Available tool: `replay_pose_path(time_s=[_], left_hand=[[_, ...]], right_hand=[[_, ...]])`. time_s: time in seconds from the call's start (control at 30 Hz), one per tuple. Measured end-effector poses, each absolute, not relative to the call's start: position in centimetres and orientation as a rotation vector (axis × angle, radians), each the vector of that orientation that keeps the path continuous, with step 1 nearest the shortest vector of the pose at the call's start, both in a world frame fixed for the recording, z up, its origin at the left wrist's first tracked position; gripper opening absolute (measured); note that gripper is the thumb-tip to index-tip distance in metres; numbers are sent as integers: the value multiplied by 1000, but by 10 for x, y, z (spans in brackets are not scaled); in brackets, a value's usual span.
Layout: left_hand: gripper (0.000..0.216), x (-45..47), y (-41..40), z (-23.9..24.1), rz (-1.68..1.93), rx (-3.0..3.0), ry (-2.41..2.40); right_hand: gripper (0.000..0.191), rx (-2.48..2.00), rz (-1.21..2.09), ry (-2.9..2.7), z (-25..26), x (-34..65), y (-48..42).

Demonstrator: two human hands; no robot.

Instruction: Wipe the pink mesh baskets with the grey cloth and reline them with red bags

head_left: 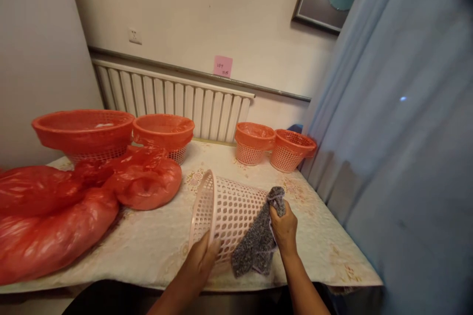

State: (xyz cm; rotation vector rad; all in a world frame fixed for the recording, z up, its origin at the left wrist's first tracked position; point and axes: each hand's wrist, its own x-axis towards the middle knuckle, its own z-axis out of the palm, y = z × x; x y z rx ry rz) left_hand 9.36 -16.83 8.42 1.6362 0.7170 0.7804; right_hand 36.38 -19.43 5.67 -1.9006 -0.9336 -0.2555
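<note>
A pale pink perforated plastic basket [225, 206] lies on its side on the table, its mouth facing left. My left hand [201, 258] grips the basket's rim and side near the table's front edge. My right hand [284, 226] is closed on a grey speckled cloth [258, 241], which is pressed against the basket's base and hangs down toward the table.
Large red plastic bags [55, 216] fill the table's left side. Bag-lined orange baskets stand at the back: two wide ones [83, 130] [164, 133], two small ones [254, 142] [291, 150]. A white radiator [170, 101] runs behind. A blue curtain [399, 157] hangs along the right edge.
</note>
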Motion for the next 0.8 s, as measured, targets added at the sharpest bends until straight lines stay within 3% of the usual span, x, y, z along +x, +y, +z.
replay_pose_path(time_s=[0.2, 0.4, 0.6, 0.8], left_hand=[[55, 112, -149, 115, 851, 1445, 720], [51, 110, -146, 111, 825, 1534, 693], [52, 106, -149, 95, 868, 1666, 677], [54, 104, -155, 76, 872, 1673, 741]], right_hand=[[41, -1840, -327, -936, 39, 358, -199], [44, -1729, -436, -1095, 34, 316, -201], [46, -1395, -298, -1570, 83, 242, -192], [37, -1455, -194, -1527, 114, 257, -163]])
